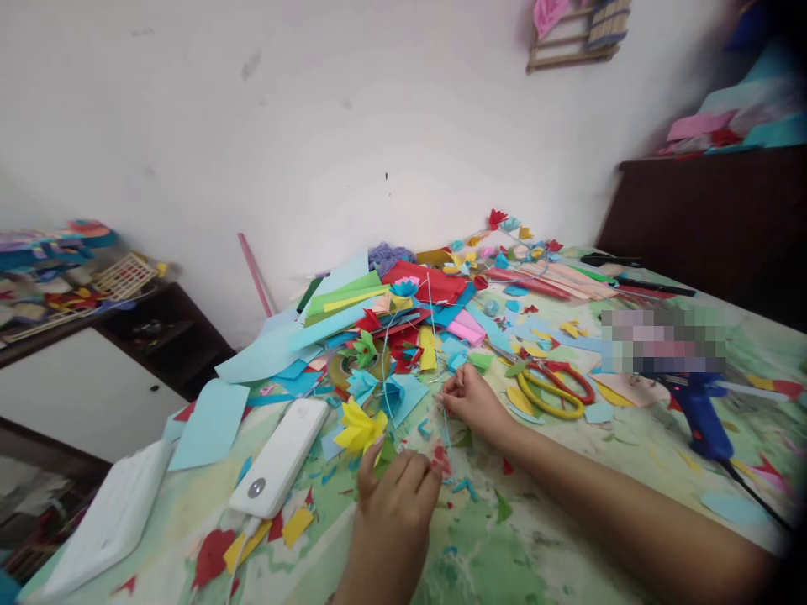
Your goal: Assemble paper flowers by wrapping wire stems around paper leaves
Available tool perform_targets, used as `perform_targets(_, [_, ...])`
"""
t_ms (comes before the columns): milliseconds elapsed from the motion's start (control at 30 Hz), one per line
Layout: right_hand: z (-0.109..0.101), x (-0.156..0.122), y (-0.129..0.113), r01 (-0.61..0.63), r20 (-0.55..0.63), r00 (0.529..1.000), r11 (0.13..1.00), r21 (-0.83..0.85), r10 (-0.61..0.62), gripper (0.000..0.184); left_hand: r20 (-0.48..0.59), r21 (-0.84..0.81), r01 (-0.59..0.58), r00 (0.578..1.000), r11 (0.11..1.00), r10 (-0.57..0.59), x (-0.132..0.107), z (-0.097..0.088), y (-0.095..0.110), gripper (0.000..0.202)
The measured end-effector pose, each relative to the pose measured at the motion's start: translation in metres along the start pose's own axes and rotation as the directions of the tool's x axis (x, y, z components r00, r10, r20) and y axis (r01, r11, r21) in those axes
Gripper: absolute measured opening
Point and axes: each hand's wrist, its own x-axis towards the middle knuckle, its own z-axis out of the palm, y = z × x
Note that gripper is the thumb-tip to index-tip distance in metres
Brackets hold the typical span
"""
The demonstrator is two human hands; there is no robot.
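My left hand (400, 500) is closed at the near side of the table, its thumb and forefinger at the base of a yellow paper flower (359, 427). Light blue paper flowers (392, 393) lie just beyond it, and a pale blue string (385, 357) runs among the flowers. To the right, my right hand (470, 399) pinches a thin pale string (431, 315) between thumb and fingertips. This string rises beyond the fingers and also trails below them. Beneath both hands are small paper scraps.
Scissors (551, 407) with yellow and red handles lie right of my right hand. Farther right stands a blue glue gun (706, 420) with a black cord. A white power bank (281, 458) with a cable lies left. Stacked coloured paper (334, 315) and a finished flower string (498, 220) are behind.
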Motion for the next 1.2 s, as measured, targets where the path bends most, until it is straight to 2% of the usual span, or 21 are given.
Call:
perform_targets(67, [0.003, -0.002, 0.001, -0.001, 0.022, 1.000, 1.000, 0.008, 0.001, 0.043, -0.028, -0.044, 0.058, 0.998, 0.997, -0.059, -0.009, 0.002, 0.000, 0.026])
perform_targets(167, [0.007, -0.003, 0.004, -0.028, 0.068, 0.997, 0.999, 0.034, 0.026, 0.045, 0.012, -0.089, 0.085, 0.996, 0.992, -0.084, -0.019, 0.007, 0.000, 0.026])
perform_targets(433, [0.008, -0.005, 0.007, -0.033, 0.113, 0.993, 0.998, 0.055, 0.027, 0.047, 0.040, -0.146, 0.130, 0.991, 0.981, -0.126, -0.017, 0.013, 0.001, 0.027])
perform_targets(733, [0.006, -0.005, 0.010, -0.046, 0.131, 0.990, 0.999, -0.029, 0.049, 0.044, -0.016, -0.164, 0.111, 0.993, 0.980, -0.115, -0.019, 0.016, 0.005, 0.029])
perform_targets(1000, [0.007, -0.008, 0.002, -0.053, 0.141, 0.988, 0.996, -0.077, 0.064, 0.043, -0.043, -0.138, 0.064, 0.997, 0.988, -0.070, -0.018, 0.019, 0.006, 0.033])
perform_targets(1200, [0.000, -0.011, -0.006, -0.011, 0.077, 0.996, 0.963, -0.268, 0.033, 0.034, -0.154, -0.160, 0.014, 0.987, 0.987, -0.039, -0.018, 0.012, 0.005, 0.030])
